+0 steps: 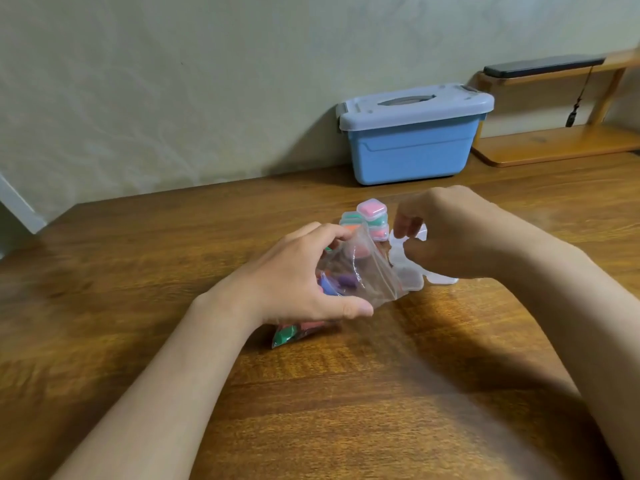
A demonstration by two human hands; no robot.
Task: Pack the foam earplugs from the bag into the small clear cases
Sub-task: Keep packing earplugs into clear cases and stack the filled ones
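- Centre of frame: left hand [304, 275] grips the bag [363, 268], fingers curled round it, mouth open; many coloured earplugs [334, 282] left inside.
- Just above the bag: small stack of filled cases [371, 216], done.
- Right of the bag: empty cases [414, 277] on the surface [138, 271], waiting.
- Right hand [460, 233] over them, fingers curled; pinching anything? Cannot tell.
- Judged mid-task.

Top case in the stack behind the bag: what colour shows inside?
Pink; the top case shows best in the head view.
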